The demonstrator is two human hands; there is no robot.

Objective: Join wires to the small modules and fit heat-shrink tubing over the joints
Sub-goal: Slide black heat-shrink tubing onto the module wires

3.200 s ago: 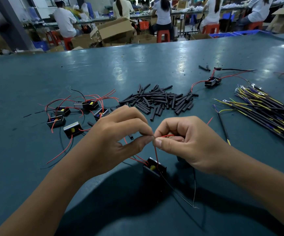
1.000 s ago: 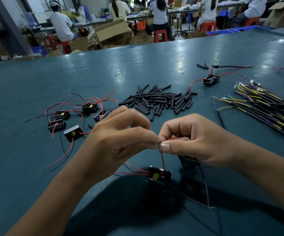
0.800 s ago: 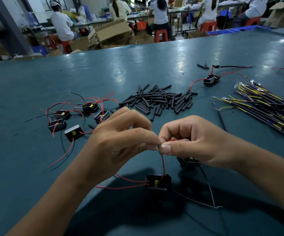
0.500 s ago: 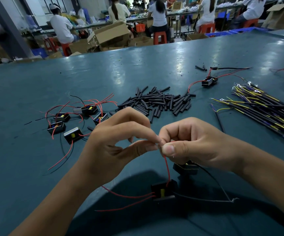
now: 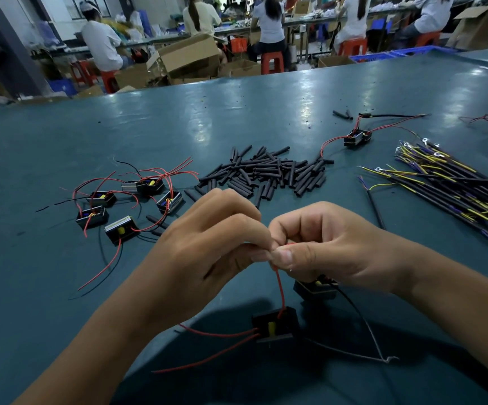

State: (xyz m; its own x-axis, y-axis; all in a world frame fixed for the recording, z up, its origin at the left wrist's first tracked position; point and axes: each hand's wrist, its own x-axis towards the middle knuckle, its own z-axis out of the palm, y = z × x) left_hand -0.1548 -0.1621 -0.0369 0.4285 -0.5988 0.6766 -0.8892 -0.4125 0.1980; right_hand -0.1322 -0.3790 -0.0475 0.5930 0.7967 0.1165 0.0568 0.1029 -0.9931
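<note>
So right in front of us there's a small black module hanging just over the teal worktop, its long side running left-right and a yellow part facing us. Two loose red leads trail off its left side toward the lower left, and a thin grey wire loops off to the right. One red wire goes pretty much straight up from the module into our fingers.

Both hands meet right above it. Our left hand has thumb and forefinger pinched tight on the top end of that red wire, and our right hand is pinching the same spot from the other side, fingers curled in. A second black module peeks out under the right hand.

Further back on the left we've got a cluster of modules with red leads curling every which way. In the middle sits the pile of black heat-shrink tubing, pieces mostly lying left-right or at a slant. On the right there's a bundle of black-and-yellow cables slanting from upper left to lower right, and beyond it a lone module with red wires.
</note>
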